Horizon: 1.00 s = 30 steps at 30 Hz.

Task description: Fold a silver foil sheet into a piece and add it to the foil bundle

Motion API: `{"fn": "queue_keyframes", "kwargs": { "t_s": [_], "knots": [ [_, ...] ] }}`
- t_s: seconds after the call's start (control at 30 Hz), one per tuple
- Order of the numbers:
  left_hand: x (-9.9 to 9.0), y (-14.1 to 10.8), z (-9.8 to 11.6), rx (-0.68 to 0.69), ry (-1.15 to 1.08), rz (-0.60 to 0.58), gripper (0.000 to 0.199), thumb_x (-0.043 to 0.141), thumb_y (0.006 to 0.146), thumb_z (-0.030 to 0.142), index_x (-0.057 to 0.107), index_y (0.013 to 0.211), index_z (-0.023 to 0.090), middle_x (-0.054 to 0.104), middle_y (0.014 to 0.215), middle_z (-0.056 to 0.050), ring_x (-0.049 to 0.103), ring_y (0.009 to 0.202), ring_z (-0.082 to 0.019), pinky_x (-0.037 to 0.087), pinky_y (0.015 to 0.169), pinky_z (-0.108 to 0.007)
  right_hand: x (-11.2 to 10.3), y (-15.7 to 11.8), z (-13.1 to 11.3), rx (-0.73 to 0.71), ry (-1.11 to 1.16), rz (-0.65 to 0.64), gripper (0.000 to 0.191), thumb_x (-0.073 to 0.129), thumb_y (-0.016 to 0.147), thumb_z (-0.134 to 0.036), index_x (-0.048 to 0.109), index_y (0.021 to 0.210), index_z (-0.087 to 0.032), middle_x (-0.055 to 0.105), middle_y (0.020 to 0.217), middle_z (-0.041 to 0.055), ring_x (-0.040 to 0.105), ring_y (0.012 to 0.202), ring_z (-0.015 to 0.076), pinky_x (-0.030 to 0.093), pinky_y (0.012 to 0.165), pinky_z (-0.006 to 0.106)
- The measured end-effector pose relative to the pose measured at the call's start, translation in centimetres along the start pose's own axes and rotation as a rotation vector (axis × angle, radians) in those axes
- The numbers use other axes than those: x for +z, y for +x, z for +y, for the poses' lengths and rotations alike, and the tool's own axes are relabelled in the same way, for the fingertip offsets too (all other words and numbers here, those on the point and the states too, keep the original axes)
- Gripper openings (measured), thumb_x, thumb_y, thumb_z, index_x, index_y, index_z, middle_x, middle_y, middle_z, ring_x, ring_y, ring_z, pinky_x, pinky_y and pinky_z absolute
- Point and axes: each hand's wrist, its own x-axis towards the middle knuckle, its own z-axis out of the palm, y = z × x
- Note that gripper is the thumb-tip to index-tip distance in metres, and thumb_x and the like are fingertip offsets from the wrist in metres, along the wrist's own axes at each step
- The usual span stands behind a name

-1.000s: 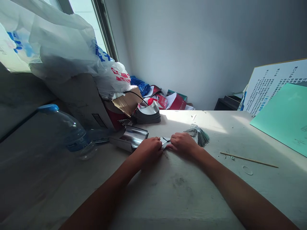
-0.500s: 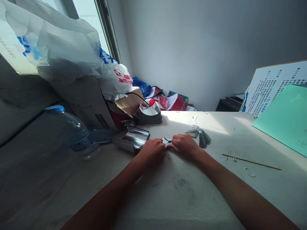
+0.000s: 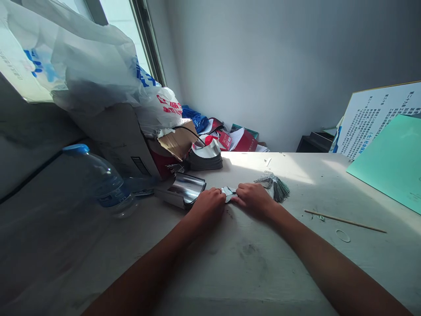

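Between my hands, low over the tabletop, is a small folded piece of silvery-white sheet [image 3: 228, 193]. My left hand [image 3: 211, 202] is closed on its left end, and my right hand [image 3: 251, 197] pinches the right end. My fingers cover much of it, so its full shape is hidden. Just left of my left hand lies a curved stack of shiny silver sheets [image 3: 187, 188]. Behind my right hand, a fanned bundle of thin metal wires [image 3: 279, 188] rests on the table.
A thin wooden stick [image 3: 345, 220] and a pale rubber band [image 3: 343, 236] lie to the right. A plastic bottle [image 3: 112, 191] with a blue cap stands left. Another curved stack [image 3: 206, 159] sits behind, near a box [image 3: 115, 136] under plastic bags [image 3: 95, 61]. A green folder [image 3: 391, 158] leans at right.
The silvery sheet between my fingers has shifted slightly and shows more of its pale, flatter face. Both hands stay in nearly the same place, still gripping it.
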Motion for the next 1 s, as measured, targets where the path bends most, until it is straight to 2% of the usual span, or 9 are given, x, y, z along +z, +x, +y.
{"fn": "queue_keyframes", "kwargs": {
  "t_s": [0.23,0.43,0.67,0.83,1.0],
  "knots": [
    [-0.4,0.1,-1.3,-0.031,-0.123,0.003,0.022,0.049,0.087,0.012,0.070,0.084,0.017,0.070,0.090,-0.010,0.066,0.084,-0.023,0.044,0.070,-0.030,0.4,-0.3,0.7,-0.035,0.060,0.042,0.026,0.062,0.096,-0.041,0.068,0.093,-0.017,0.068,0.099,0.0069,0.062,0.081,0.0185,0.031,0.063,0.029],
    [0.0,0.5,-2.4,-0.008,-0.229,0.023,0.023,0.047,0.084,0.008,0.068,0.081,0.017,0.069,0.087,-0.009,0.063,0.083,-0.022,0.042,0.074,-0.029,0.8,-0.3,1.1,-0.094,0.176,0.086,0.008,0.060,0.094,-0.022,0.067,0.096,-0.017,0.069,0.103,0.0067,0.061,0.090,0.0186,0.036,0.072,0.028],
    [0.4,0.5,-2.8,-0.037,-0.310,0.067,0.023,0.043,0.086,0.009,0.062,0.080,0.019,0.065,0.090,-0.006,0.059,0.086,-0.021,0.042,0.074,-0.030,1.5,-0.3,1.4,-0.113,0.208,0.120,0.019,0.053,0.088,-0.006,0.066,0.096,-0.018,0.070,0.103,0.0075,0.061,0.091,0.0195,0.039,0.074,0.029],
    [0.4,0.4,-2.9,-0.047,-0.341,0.076,0.024,0.042,0.087,0.008,0.062,0.079,0.018,0.063,0.090,-0.006,0.058,0.085,-0.020,0.042,0.074,-0.029,2.2,-0.1,1.6,-0.004,0.398,0.164,0.026,0.057,0.083,-0.003,0.067,0.101,-0.019,0.070,0.101,0.0057,0.062,0.090,0.0199,0.042,0.078,0.030],
    [0.8,0.6,-3.1,-0.057,-0.351,0.067,0.023,0.046,0.080,0.005,0.066,0.081,0.018,0.064,0.091,-0.006,0.059,0.084,-0.019,0.043,0.074,-0.029,2.6,0.2,1.9,0.055,0.509,0.156,0.024,0.060,0.080,-0.003,0.068,0.095,-0.019,0.070,0.096,0.0030,0.063,0.087,0.0182,0.044,0.080,0.029]
  ]
}}
